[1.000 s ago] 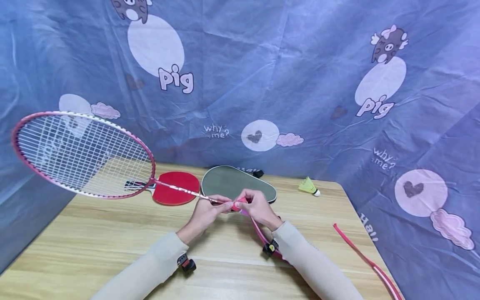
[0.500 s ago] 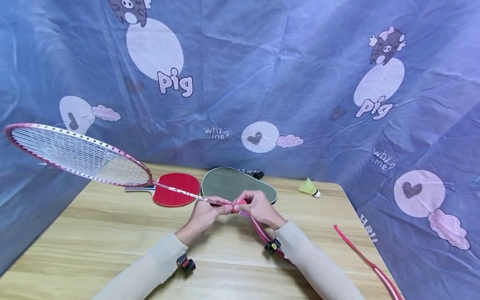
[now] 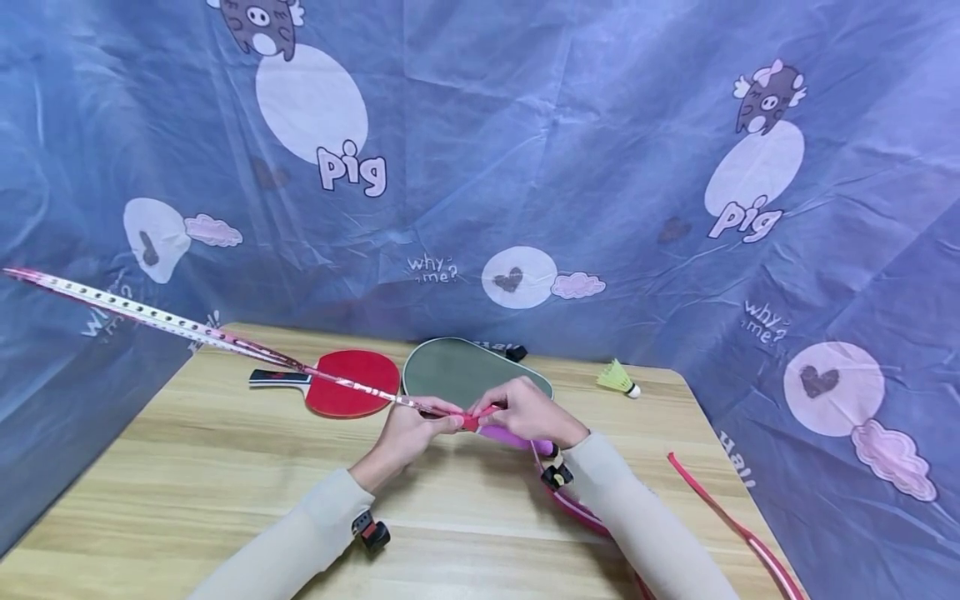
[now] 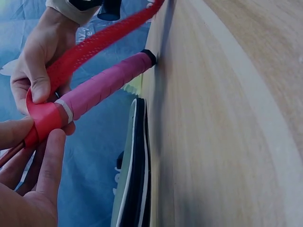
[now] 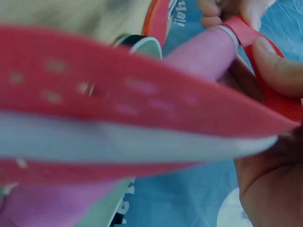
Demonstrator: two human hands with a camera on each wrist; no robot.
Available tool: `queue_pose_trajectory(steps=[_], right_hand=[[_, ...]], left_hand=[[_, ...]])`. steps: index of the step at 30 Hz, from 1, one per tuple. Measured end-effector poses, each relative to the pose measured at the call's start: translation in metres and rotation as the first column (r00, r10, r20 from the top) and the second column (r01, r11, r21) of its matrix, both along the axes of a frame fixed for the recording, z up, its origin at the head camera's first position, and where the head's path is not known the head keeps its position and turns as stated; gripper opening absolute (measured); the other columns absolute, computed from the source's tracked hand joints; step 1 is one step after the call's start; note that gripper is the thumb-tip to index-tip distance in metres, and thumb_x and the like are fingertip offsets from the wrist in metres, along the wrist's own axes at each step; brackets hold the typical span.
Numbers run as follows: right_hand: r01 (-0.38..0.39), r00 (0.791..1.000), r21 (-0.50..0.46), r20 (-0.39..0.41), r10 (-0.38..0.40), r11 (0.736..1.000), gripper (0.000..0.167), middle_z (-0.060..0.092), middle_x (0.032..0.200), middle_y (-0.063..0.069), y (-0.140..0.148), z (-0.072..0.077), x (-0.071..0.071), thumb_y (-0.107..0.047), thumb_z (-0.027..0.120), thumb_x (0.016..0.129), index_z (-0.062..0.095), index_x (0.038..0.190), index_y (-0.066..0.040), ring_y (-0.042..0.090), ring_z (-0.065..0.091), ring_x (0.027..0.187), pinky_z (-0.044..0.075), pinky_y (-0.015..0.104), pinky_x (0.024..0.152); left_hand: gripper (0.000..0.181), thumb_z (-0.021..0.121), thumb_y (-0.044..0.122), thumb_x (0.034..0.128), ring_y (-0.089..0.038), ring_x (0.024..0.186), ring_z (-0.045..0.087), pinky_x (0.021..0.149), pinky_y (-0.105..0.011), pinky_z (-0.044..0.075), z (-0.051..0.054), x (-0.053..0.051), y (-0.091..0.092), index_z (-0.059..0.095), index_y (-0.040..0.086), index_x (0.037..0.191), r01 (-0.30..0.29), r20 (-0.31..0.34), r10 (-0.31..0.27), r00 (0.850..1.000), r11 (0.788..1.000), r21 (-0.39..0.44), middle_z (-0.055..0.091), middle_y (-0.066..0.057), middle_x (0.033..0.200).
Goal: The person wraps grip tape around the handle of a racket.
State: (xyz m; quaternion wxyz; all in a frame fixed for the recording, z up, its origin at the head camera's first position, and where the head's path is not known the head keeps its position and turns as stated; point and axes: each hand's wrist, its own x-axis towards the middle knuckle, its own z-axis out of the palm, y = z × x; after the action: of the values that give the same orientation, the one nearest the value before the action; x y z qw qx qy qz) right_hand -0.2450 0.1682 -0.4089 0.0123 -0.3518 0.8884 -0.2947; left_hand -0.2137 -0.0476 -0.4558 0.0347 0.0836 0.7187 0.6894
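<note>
A badminton racket (image 3: 172,320) slants across the left side of the head view, its head edge-on and raised above the table. Its pinkish-purple handle (image 4: 106,86) points to the right. My left hand (image 3: 408,432) pinches the racket where shaft and handle meet. Red perforated grip tape (image 4: 97,49) is wrapped round the handle's shaft end, above a whitish band. My right hand (image 3: 525,412) pinches this tape between thumb and fingers close to the wrap. A loose length of tape hangs below my right wrist and fills much of the right wrist view, blurred.
A red table tennis bat (image 3: 360,367) lies behind the racket shaft. Next to it is a green zipped case (image 3: 457,365). A yellow shuttlecock (image 3: 617,377) lies at the back right. Another red strip (image 3: 752,537) curves along the table's right edge. Patterned blue cloth (image 3: 465,167) encloses the table.
The racket has rolled about its shaft, its stringed face turning from broadly visible to edge-on. My right hand has shifted slightly, and more of the purple handle shows beneath it.
</note>
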Motion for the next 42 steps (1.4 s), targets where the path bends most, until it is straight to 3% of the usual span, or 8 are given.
queue_pose_trajectory(steps=[3, 9, 12, 21, 28, 37, 42], right_hand=[[0.001, 1.0, 0.009, -0.015, 0.0, 1.0, 0.015, 0.081, 0.093, -0.003, 0.001, 0.0, 0.0, -0.004, 0.074, 0.088, 0.081, 0.092, -0.017, 0.007, 0.073, 0.085, 0.055, 0.02, 0.076], [0.14, 0.989, -0.093, 0.059, -0.135, 0.986, 0.012, 0.08, 0.085, -0.006, -0.001, -0.008, 0.001, -0.01, 0.079, 0.086, 0.079, 0.086, -0.022, 0.002, 0.068, 0.073, 0.052, 0.02, 0.066], [0.175, 0.982, -0.127, 0.09, -0.164, 0.976, 0.01, 0.078, 0.082, -0.008, -0.001, -0.011, 0.0, -0.014, 0.081, 0.085, 0.077, 0.083, -0.023, 0.003, 0.067, 0.071, 0.052, 0.021, 0.066], [0.156, 0.984, -0.11, 0.102, -0.145, 0.982, 0.007, 0.078, 0.083, -0.008, 0.0, -0.017, -0.004, -0.027, 0.078, 0.088, 0.077, 0.086, -0.02, 0.004, 0.065, 0.074, 0.05, 0.022, 0.069], [0.185, 0.969, -0.197, 0.201, -0.145, 0.963, 0.006, 0.076, 0.085, -0.003, -0.001, -0.028, -0.007, -0.021, 0.075, 0.09, 0.076, 0.086, -0.018, 0.009, 0.063, 0.081, 0.049, 0.024, 0.077], [0.19, 0.955, -0.277, 0.276, -0.112, 0.942, 0.008, 0.075, 0.085, 0.005, -0.002, -0.036, -0.009, -0.016, 0.074, 0.089, 0.074, 0.088, -0.008, 0.011, 0.062, 0.081, 0.049, 0.025, 0.078], [0.223, 0.948, -0.341, 0.294, -0.122, 0.913, 0.004, 0.074, 0.086, 0.006, -0.004, -0.041, -0.01, -0.008, 0.071, 0.088, 0.072, 0.09, -0.005, 0.011, 0.061, 0.084, 0.048, 0.025, 0.08]], left_hand=[[0.024, 0.082, 0.008, 0.0814, -0.012, 0.075, 0.073, 0.071, -0.031, 0.059, 0.0, 0.0, -0.001, 0.077, -0.003, 0.103, -0.001, -0.005, 0.001, 1.0, 1.0, -0.016, 0.079, -0.015, 0.093], [0.022, 0.082, 0.009, 0.081, -0.008, 0.078, 0.07, 0.072, -0.029, 0.056, -0.003, -0.002, -0.003, 0.078, 0.001, 0.101, 0.009, -0.038, -0.011, 0.999, 0.999, -0.053, 0.08, -0.012, 0.094], [0.021, 0.082, 0.01, 0.0813, -0.008, 0.082, 0.069, 0.072, -0.026, 0.054, -0.005, -0.003, -0.004, 0.079, 0.003, 0.101, 0.024, -0.062, -0.029, 0.998, 0.997, -0.075, 0.08, -0.011, 0.095], [0.028, 0.08, 0.009, 0.0834, -0.014, 0.099, 0.069, 0.085, -0.029, 0.054, -0.006, -0.006, -0.009, 0.077, 0.001, 0.11, 0.097, -0.083, -0.105, 0.991, 0.99, -0.102, 0.078, -0.01, 0.108], [0.03, 0.079, 0.007, 0.0839, -0.012, 0.102, 0.068, 0.083, -0.021, 0.055, -0.007, -0.01, -0.009, 0.075, -0.002, 0.112, 0.13, -0.099, -0.138, 0.986, 0.988, -0.078, 0.076, -0.016, 0.113], [0.029, 0.078, 0.003, 0.0836, -0.011, 0.099, 0.068, 0.081, -0.022, 0.056, -0.007, -0.013, -0.009, 0.075, -0.001, 0.112, 0.141, -0.093, -0.147, 0.985, 0.988, -0.067, 0.076, -0.014, 0.114], [0.035, 0.076, -0.001, 0.0836, -0.008, 0.093, 0.071, 0.082, -0.02, 0.057, -0.009, -0.015, -0.005, 0.071, -0.005, 0.118, 0.13, -0.074, -0.128, 0.989, 0.992, 0.012, 0.074, -0.023, 0.116]])
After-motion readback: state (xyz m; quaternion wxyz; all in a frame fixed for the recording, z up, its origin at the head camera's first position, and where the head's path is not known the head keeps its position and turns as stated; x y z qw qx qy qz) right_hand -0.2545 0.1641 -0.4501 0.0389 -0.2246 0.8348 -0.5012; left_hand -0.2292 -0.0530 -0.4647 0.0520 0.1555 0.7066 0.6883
